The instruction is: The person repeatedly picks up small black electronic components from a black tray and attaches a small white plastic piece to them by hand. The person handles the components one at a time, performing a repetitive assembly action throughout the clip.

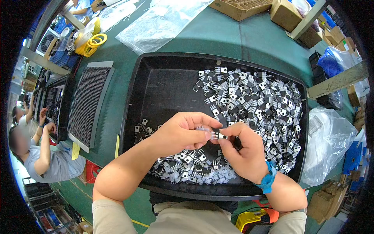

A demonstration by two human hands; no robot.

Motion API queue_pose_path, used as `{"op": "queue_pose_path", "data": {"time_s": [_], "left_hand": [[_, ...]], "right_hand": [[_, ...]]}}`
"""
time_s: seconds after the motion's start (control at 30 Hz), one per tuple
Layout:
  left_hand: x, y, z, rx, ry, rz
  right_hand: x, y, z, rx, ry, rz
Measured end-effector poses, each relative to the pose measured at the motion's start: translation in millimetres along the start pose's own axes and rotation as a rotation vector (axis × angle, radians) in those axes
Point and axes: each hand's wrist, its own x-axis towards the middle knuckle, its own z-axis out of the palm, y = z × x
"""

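Over a black tray my two hands meet, fingertip to fingertip. My left hand is closed, pinching a small translucent plastic piece between thumb and fingers. A black transistor with a metal tab is pinched in my right hand, its legs pointing left at the plastic piece. Whether the legs sit inside it I cannot tell. A wide heap of loose transistors fills the tray's right side. Along the near edge lie translucent white plastic pieces. More transistors lie left of my left forearm.
Left of the tray stands a panel of dark parts in rows. A clear plastic bag lies at the right, another plastic sheet behind. Cardboard boxes and metal posts border the green table. Co-workers sit at the left.
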Motion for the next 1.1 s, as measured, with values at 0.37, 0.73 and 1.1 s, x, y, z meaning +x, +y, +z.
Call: {"op": "queue_pose_path", "data": {"time_s": [0.37, 0.73, 1.1], "left_hand": [[2.3, 2.5, 1.0, 0.114, 0.043, -0.032], [2.2, -0.3, -1.0, 0.213, 0.035, -0.028], [2.0, 1.7, -11.7, -0.001, 0.104, -0.04]], "right_hand": [[4.6, 2.4, -2.8, 0.018, 0.034, -0.025], [3.7, 3.1, -0.4, 0.061, -0.074, 0.037], [7.5, 11.7, -7.2, 0.546, -0.18, 0.438]]}}
